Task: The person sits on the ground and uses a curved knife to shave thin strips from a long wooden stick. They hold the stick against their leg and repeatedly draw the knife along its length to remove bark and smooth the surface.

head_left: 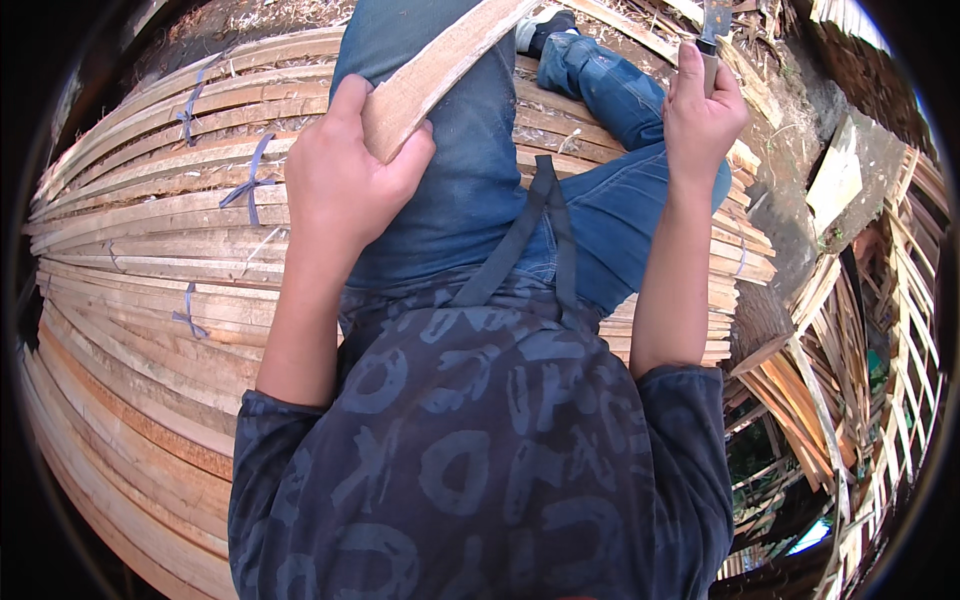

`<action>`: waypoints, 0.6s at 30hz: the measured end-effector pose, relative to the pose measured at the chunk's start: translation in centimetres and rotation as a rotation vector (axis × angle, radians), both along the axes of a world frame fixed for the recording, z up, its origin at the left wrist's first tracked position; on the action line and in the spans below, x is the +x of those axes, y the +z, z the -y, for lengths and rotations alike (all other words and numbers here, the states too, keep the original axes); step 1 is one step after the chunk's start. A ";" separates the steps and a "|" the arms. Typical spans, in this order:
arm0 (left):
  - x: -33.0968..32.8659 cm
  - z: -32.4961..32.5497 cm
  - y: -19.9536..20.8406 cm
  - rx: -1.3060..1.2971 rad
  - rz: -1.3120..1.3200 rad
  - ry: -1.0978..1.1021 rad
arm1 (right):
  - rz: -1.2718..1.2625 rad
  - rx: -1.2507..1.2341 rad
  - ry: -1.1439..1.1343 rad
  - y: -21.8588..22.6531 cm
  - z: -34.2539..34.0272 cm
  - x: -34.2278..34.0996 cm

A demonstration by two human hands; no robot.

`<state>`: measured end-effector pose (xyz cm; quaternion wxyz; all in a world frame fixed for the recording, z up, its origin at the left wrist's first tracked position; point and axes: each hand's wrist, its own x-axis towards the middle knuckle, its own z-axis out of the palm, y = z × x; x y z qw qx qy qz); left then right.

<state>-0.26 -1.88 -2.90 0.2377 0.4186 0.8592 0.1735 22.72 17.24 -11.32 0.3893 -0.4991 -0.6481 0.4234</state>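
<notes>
My left hand [350, 175] is closed around the near end of a pale wooden slat [440, 80]. The slat slants up and to the right across my left thigh, and its far end runs out at the top of the view. Off to the right, above my bent knee, my right hand [700, 125] grips the handle of a knife [710, 62]. Its blade points away from me and is partly cut off by the top edge. Slat and knife are well apart.
Bundles of long wooden slats [150, 225], tied with purple strips [250, 185], lie beneath me and to the left. A flat grey stone [870, 170] is at the right, near a woven bamboo lattice [910, 380] and piled thin strips [790, 420]. Wood shavings litter the ground ahead.
</notes>
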 end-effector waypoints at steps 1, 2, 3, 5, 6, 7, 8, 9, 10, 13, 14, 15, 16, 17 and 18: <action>-0.1 0.0 0.1 -0.004 0.003 0.003 | -0.058 -0.091 -0.023 0.5 -0.6 0.5; -0.2 0.1 0.1 -0.012 0.005 0.006 | -0.116 -0.186 -0.046 1.5 -1.3 1.0; -0.2 0.1 0.1 -0.015 0.005 0.004 | -0.173 -0.281 -0.068 2.3 -1.8 1.6; -0.3 0.0 0.1 -0.021 0.003 -0.004 | -0.170 -0.368 -0.004 3.2 -1.5 2.2; -0.3 0.1 0.0 -0.017 -0.001 -0.001 | -0.199 -0.439 0.051 3.8 -1.0 2.3; -0.3 0.1 -0.1 -0.009 -0.001 -0.004 | -0.224 -0.506 0.101 4.3 -0.6 2.5; -0.2 0.0 -0.2 -0.002 -0.001 -0.007 | -0.217 -0.570 0.159 4.3 0.1 2.4; -0.1 -0.1 -0.2 0.001 0.008 0.002 | -0.182 -0.655 0.234 4.5 0.7 2.2; 0.0 -0.1 0.0 0.002 0.015 0.012 | -0.175 -0.711 0.329 4.3 1.1 2.0; 0.0 -0.2 0.1 -0.009 0.000 0.001 | -0.198 -0.786 0.420 3.5 2.2 0.6; -0.1 -0.1 0.1 -0.015 -0.011 -0.011 | -0.214 -0.795 0.418 3.1 2.2 0.2; -0.1 -0.1 0.1 -0.024 -0.023 -0.018 | -0.250 -0.796 0.333 2.8 1.9 0.2; -0.1 -0.1 0.2 -0.030 -0.037 -0.019 | -0.283 -0.792 0.253 2.6 1.3 0.1; -0.1 -0.1 0.2 -0.035 -0.051 -0.021 | -0.317 -0.787 0.174 2.4 0.9 0.0; 0.0 -0.2 0.3 -0.041 -0.036 -0.015 | -0.322 -0.776 0.161 2.4 0.6 -0.2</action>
